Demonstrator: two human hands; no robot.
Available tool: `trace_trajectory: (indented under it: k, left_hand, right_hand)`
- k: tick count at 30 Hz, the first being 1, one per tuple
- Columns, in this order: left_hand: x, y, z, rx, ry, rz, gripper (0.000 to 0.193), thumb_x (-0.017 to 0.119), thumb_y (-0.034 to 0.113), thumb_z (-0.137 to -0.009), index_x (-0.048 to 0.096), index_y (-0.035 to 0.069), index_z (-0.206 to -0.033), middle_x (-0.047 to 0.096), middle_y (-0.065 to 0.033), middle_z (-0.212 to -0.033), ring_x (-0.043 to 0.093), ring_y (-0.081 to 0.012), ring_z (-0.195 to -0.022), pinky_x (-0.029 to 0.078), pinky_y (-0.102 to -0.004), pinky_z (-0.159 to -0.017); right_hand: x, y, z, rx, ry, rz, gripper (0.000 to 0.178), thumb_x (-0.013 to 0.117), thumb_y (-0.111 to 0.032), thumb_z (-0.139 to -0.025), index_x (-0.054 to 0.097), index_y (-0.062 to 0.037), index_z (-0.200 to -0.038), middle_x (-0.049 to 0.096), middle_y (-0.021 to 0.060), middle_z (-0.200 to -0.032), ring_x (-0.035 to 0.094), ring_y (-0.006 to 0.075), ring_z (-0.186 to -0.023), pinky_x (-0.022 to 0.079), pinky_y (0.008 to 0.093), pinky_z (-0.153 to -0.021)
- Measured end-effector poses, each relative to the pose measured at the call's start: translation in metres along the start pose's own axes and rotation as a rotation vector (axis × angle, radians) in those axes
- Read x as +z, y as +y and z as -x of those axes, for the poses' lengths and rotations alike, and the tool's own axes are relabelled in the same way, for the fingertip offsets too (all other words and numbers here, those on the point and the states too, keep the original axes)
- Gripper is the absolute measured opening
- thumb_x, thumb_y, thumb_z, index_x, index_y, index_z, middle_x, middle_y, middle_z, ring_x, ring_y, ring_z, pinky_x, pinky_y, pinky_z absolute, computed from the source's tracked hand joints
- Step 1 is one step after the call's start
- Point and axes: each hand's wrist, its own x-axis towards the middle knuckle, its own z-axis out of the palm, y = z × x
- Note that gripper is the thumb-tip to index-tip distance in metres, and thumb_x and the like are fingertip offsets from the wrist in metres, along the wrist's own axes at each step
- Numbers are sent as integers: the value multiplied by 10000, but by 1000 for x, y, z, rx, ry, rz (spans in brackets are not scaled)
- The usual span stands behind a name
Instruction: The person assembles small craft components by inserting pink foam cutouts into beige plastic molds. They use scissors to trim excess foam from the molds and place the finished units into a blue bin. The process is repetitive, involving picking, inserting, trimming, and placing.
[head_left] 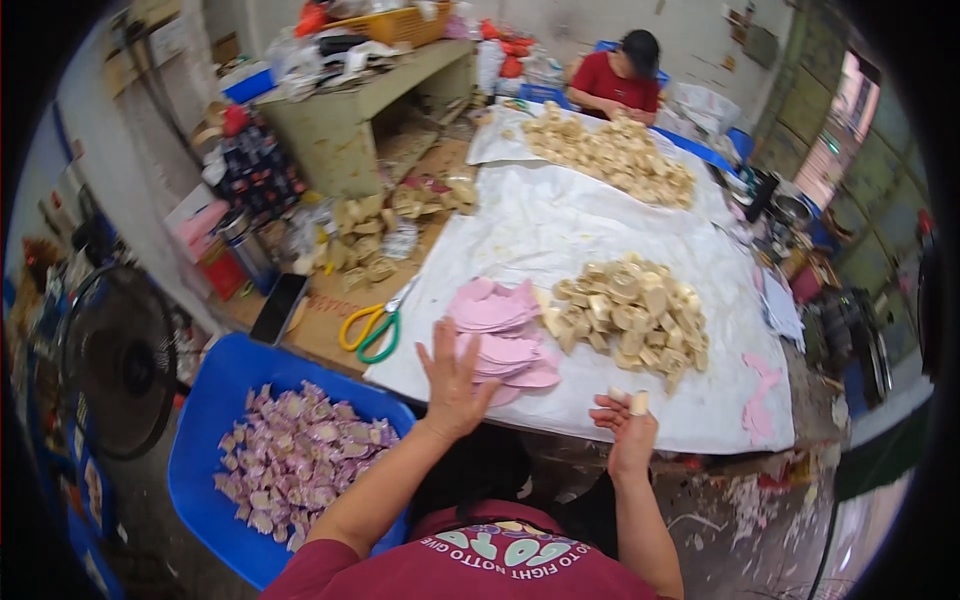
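Observation:
My left hand (455, 388) is open, fingers spread, at the left edge of a stack of thin pink cut sheets (505, 318) on the white-covered table. My right hand (628, 432) is just off the table's near edge, its fingers curled in. Pale cream bits show at its thumb and fingertip; whether they are a held piece or finger covers I cannot tell. Beyond that hand lies a heap of small beige blocky pieces (630, 312). Left of the stack rest scissors (378, 325) with one yellow and one green handle.
A blue tub (205, 440) of pink-wrapped pieces stands at my left. A phone (279, 308) and a flask (246, 250) lie beyond it. Pink scraps (760, 400) are at the table's right. A co-worker in red (605, 85) sits behind a larger beige heap (615, 155). A fan (120, 360) stands far left.

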Motion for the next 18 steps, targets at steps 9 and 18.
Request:
trace_trajectory:
  k: [9, 18]
  left_hand:
    - [30, -16, -4, -6, 11, 19, 723, 526, 464, -891, 267, 112, -1467, 110, -309, -1511, 101, -460, -1413, 33, -659, -1073]
    - [30, -10, -8, -6, 60, -14, 782, 397, 618, -903, 270, 73, -1450, 150, -326, -1495, 153, -479, -1395, 58, -625, -1095]
  right_hand:
    - [-23, 47, -29, -304, -127, 613, 174, 570, -157, -896, 679, -28, -938, 661, 107, -779, 633, 171, -686, 489, 302, -629]
    - [-13, 31, -39, -582, -175, 833, 127, 621, -179, -864, 656, -57, -863, 621, 113, -728, 619, 290, -643, 478, 357, -566]
